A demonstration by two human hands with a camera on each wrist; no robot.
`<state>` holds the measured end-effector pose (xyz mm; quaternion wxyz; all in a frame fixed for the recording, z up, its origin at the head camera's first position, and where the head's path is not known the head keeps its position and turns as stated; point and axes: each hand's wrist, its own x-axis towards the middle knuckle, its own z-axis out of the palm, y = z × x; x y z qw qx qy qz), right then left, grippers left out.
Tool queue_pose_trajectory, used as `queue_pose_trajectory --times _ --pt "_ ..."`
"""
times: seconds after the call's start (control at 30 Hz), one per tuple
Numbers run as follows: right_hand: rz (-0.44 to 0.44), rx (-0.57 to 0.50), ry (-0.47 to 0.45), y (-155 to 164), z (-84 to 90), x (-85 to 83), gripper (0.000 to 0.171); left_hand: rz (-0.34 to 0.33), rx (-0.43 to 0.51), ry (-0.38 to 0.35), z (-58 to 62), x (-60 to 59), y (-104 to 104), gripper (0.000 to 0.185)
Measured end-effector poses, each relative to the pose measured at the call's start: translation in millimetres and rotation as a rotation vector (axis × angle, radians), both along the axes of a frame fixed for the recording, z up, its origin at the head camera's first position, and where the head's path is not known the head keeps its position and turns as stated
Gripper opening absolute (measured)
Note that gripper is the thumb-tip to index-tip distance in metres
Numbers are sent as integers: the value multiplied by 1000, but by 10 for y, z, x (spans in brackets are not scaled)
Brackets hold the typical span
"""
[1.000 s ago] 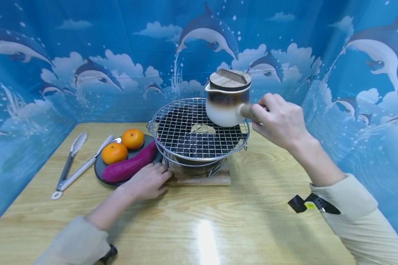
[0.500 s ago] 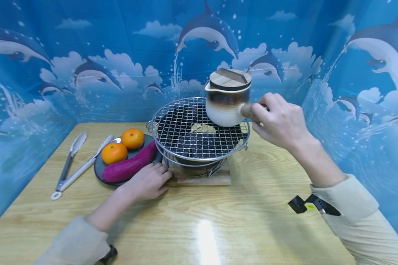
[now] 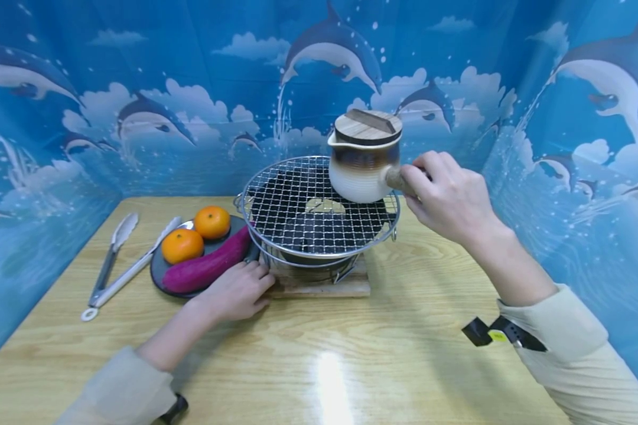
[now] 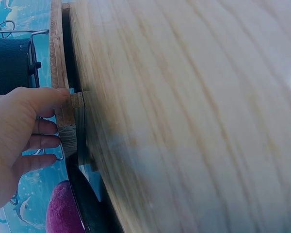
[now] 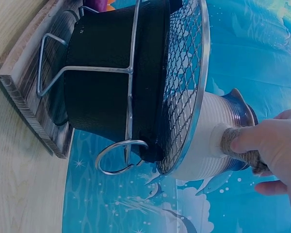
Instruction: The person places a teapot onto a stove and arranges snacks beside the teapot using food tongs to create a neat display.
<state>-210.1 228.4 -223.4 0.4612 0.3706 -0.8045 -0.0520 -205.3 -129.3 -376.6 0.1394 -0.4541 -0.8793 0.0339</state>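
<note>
I take the wire grill (image 3: 319, 203) as my landmark. My right hand (image 3: 449, 198) is clasped around the rope-wrapped side handle (image 5: 240, 145) of the ceramic pot (image 3: 363, 164), which sits on the grill's mesh at its far right edge. A wooden lid (image 3: 368, 126) covers the pot, so I cannot tell what is inside. Below the mesh sits the black stove bowl (image 5: 114, 73) in its wire frame, and through the mesh I can see dark contents with one pale piece (image 3: 325, 206), though I cannot say what they are. The whole stove stands on a wooden base board (image 3: 324, 286).

My left hand (image 3: 236, 290) rests at the near left corner of that board, thumb and fingertips (image 4: 48, 127) laid against its edge, fingers relaxed and grasping nothing.

Just left of the grill, a dark plate (image 3: 162, 277) holds two oranges (image 3: 212, 222) and a purple sweet potato (image 3: 207, 267) lying along its near side. Further left of the grill, metal tongs (image 3: 114, 260) lie on the table (image 3: 351, 354).
</note>
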Motion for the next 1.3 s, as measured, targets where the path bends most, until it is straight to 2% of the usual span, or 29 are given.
queue_pose_trajectory --times 0.37,0.63,0.73,0.9,1.07,1.3 --pt "27 -11 7 -2 -2 2 26 -5 7 10 -15 -3 -8 31" --pt "-41 26 -10 25 -4 68 23 -8 13 17 -10 2 -11 33" --pt "-15 5 10 46 0 92 27 -9 16 21 -9 2 -10 32" --pt "57 -90 68 80 -6 125 39 -13 16 23 -10 0 -10 33" --pt "110 -218 92 125 -39 164 43 -9 12 19 -7 -2 -12 33" --pt "196 -453 152 213 -235 236 42 -8 16 10 -13 -2 -12 33"
